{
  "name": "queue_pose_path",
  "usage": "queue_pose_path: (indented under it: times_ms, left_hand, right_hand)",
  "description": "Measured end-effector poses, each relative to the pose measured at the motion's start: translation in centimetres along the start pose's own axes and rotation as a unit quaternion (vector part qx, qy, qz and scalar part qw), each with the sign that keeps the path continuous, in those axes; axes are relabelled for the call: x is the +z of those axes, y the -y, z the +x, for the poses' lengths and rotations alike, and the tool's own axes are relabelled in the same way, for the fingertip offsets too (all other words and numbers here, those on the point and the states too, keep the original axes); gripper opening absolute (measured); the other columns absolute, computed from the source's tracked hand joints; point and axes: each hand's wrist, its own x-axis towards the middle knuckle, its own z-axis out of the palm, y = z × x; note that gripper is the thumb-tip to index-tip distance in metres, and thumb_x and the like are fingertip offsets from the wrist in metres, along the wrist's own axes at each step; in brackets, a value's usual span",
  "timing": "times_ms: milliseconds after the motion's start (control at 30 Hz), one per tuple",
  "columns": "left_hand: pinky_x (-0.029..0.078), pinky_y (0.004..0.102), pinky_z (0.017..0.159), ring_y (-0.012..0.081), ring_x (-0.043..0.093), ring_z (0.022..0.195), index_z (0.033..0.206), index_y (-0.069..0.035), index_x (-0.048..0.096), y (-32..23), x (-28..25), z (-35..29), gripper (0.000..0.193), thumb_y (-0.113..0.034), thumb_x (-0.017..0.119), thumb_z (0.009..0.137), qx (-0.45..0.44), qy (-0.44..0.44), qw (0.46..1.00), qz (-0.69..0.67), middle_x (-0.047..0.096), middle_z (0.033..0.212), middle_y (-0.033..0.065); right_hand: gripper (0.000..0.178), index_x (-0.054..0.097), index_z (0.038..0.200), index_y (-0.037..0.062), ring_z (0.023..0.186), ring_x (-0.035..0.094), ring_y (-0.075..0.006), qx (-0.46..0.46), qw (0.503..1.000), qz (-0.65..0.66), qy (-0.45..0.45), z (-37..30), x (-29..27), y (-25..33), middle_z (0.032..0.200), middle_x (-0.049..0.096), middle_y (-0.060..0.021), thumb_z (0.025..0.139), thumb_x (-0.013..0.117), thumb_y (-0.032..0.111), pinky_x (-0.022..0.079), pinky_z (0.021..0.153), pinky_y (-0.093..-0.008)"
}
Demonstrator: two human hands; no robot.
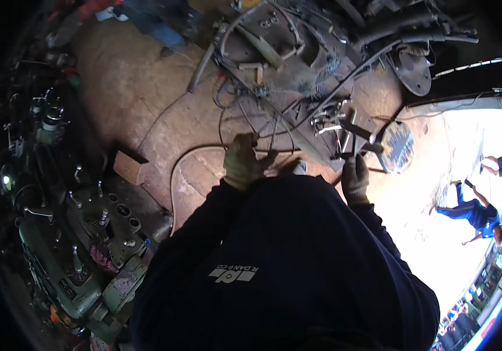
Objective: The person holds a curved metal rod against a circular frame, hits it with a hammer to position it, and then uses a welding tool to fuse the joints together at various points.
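Note:
My left hand (242, 162), in a pale work glove, is held low in front of my body. Its thumb stands apart from the fingers, and nothing shows in its grasp. Also gloved, my right hand (355, 178) is at the near edge of the metal work table. Its fingers are closed around the handle end of what looks like a hammer (362, 133), whose dark, thick head lies just beyond them. Beside that head are several shiny metal tools, perhaps clamps (328, 121). The glove partly hides the handle.
A cluttered metal table (297, 82) holds bars and cables. A round, worn stool top (398, 147) stands to its right. A hose (179, 167) curves over the floor. A green lathe-like machine (57, 251) and a brown block (129, 168) are left. A person (479, 213) is outside, right.

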Motion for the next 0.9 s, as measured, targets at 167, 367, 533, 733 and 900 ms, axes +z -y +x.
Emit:
queue_pose_path:
  times_ms: [167,367,533,733,900]
  left_hand:
    - [0.056,0.0435,0.074,0.0287,0.067,0.087,0.11,0.001,0.06,-0.8,1.8,4.1,0.064,-0.041,0.09,0.071,-0.063,-0.004,0.997,-0.037,0.064,0.097,0.0131]
    - [0.057,0.0429,0.076,0.0295,0.068,0.091,0.114,0.002,0.06,-0.6,1.8,5.3,0.072,-0.047,0.09,0.071,-0.161,0.03,0.986,-0.012,0.064,0.103,0.0153]
    - [0.057,0.0429,0.077,0.0304,0.068,0.092,0.114,0.003,0.059,1.0,2.6,5.1,0.075,-0.049,0.09,0.071,-0.171,0.032,0.985,-0.022,0.064,0.105,0.0162]
    - [0.057,0.0434,0.077,0.0299,0.068,0.091,0.115,0.003,0.059,1.8,3.2,5.4,0.075,-0.05,0.091,0.071,-0.156,0.012,0.987,-0.032,0.065,0.105,0.0163]
    - [0.057,0.0403,0.076,0.026,0.067,0.086,0.114,0.002,0.06,1.9,3.1,5.4,0.071,-0.047,0.091,0.072,-0.136,0.014,0.99,-0.04,0.064,0.102,0.0136]
  right_hand:
    - [0.033,0.071,0.107,0.0003,0.084,0.066,-0.0205,0.031,0.998,-0.053,-0.007,-0.3,0.5,-1.7,0.092,0.073,-0.0122,0.105,0.056,0.029,0.051,0.077,-0.0367]
    - [0.036,0.072,0.107,0.0016,0.08,0.066,-0.0224,0.051,0.998,-0.041,0.001,-0.2,1.9,0.6,0.086,0.072,-0.0139,0.104,0.057,0.035,0.05,0.072,-0.039]
    - [0.032,0.072,0.108,0.0027,0.077,0.056,-0.013,0.05,0.996,-0.075,0.022,0.4,2.3,1.0,0.085,0.066,-0.0033,0.105,0.058,0.032,0.044,0.069,-0.0308]
    - [0.031,0.072,0.11,0.0012,0.084,0.062,-0.0171,-0.009,0.993,-0.098,0.065,1.5,4.3,4.6,0.093,0.072,-0.0083,0.105,0.058,0.028,0.049,0.077,-0.0324]
    - [0.026,0.069,0.11,0.0021,0.081,0.066,-0.0266,-0.101,0.983,-0.111,0.111,3.9,6.9,8.2,0.089,0.07,-0.0145,0.104,0.056,0.024,0.051,0.073,-0.0377]
